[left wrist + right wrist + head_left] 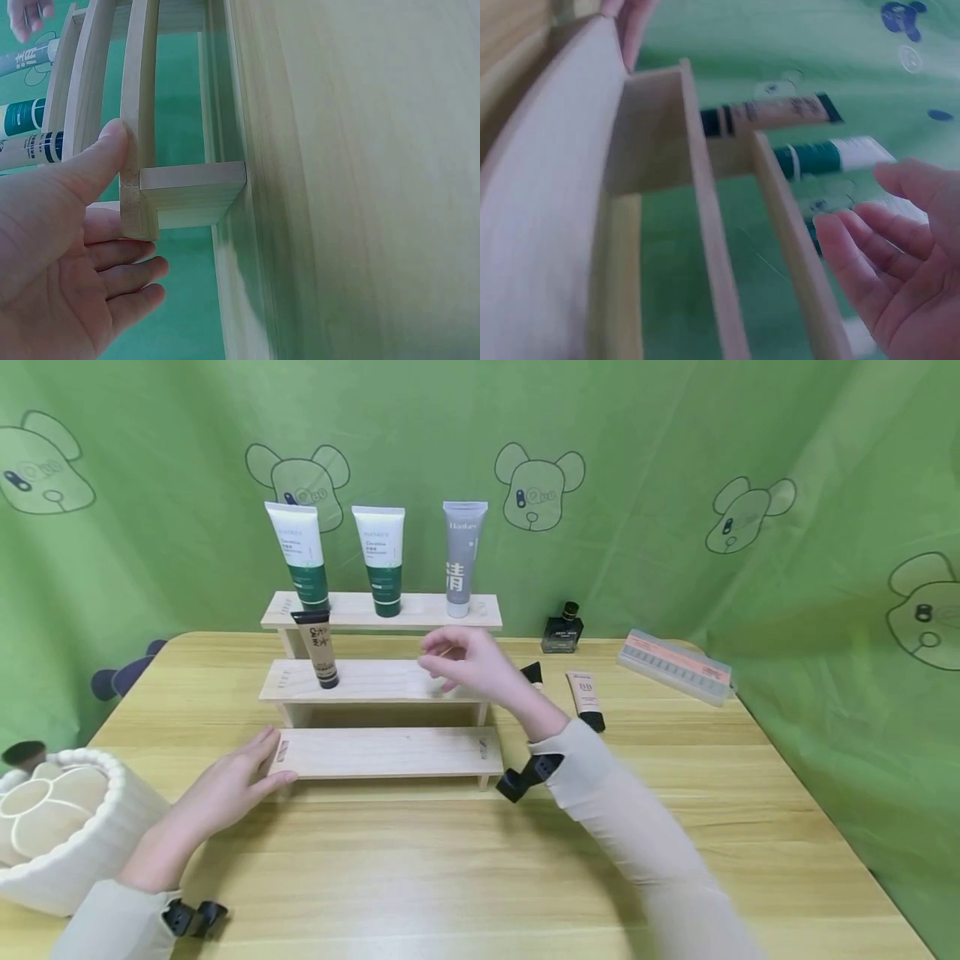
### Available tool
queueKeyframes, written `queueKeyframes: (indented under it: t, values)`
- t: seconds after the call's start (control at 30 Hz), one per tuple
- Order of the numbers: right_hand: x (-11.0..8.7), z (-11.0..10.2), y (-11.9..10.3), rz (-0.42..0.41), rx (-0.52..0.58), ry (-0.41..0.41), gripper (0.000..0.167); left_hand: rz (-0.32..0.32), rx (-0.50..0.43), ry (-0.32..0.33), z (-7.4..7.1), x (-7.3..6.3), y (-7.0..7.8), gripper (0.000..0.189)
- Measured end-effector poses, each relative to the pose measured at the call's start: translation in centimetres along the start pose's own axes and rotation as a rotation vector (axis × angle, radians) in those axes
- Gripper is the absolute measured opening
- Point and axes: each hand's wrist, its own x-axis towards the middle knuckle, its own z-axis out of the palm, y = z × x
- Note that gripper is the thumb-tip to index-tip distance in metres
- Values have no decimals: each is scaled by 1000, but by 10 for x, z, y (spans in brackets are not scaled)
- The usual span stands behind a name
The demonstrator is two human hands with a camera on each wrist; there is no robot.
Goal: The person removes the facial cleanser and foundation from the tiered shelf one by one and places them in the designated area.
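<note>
A three-tier wooden display shelf (390,752) stands on the table. My left hand (232,785) grips the left end of its lowest tier, with the thumb (105,154) on the board and the fingers around the end. Over the right part of the middle tier hovers my right hand (476,664), its fingers loosely bent and nothing between them. A beige tube with a black cap (318,647) leans at the left of the middle tier. On the top tier stand two white-and-green tubes (300,556) (382,560) and a grey tube (461,560).
Right of the shelf lie a pink BB tube (585,697) and a black-ended tube (532,674), partly hidden by my right arm. Behind them are a dark perfume bottle (562,631) and a clear flat case (675,667). A white ribbed basket (112,827) sits at the near left.
</note>
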Motion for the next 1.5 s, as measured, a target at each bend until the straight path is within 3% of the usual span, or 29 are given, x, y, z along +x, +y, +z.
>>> queueKeyframes:
  t: [0.33,0.67,0.97,1.5]
  values:
    - [32,54,3,-12,23,-59,28,-3,0,-4,0,1,0,73]
    - [56,83,-1,27,76,-2,30,6,-6,4,0,1,0,72]
    - [65,96,-4,33,72,18,32,16,-7,13,0,0,-1,71]
    - [66,100,-4,2,49,28,25,7,-7,7,1,0,-2,71]
